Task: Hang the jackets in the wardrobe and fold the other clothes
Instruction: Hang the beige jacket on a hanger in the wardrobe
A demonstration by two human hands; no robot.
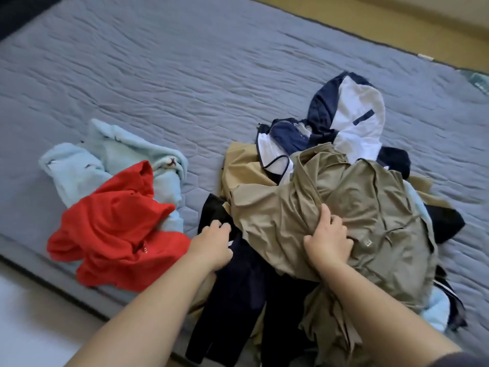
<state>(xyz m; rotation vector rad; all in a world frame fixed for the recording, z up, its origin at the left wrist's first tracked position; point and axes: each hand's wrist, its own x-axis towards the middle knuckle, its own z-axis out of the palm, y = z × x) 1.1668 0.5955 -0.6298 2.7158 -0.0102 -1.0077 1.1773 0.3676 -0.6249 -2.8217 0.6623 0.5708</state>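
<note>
A heap of clothes lies on the right half of a grey quilted bed [158, 75]. On top is an olive-khaki jacket [370, 207]; my right hand [328, 239] grips a bunch of its fabric. Below it lie a tan garment [243, 168], a navy-and-white hooded jacket [352, 117] and dark navy trousers [238, 295]. My left hand [214, 245] reaches into the heap's left edge, its fingers curled on a black garment [211, 210]. Apart on the left lie a red hooded top [113, 229] and a light blue fleece piece [116, 154].
The bed's near edge runs diagonally at lower left, with pale floor [26, 327] beyond it. A tan floor strip [397, 22] borders the bed's far side. More light blue fabric [436, 308] pokes out at the heap's lower right.
</note>
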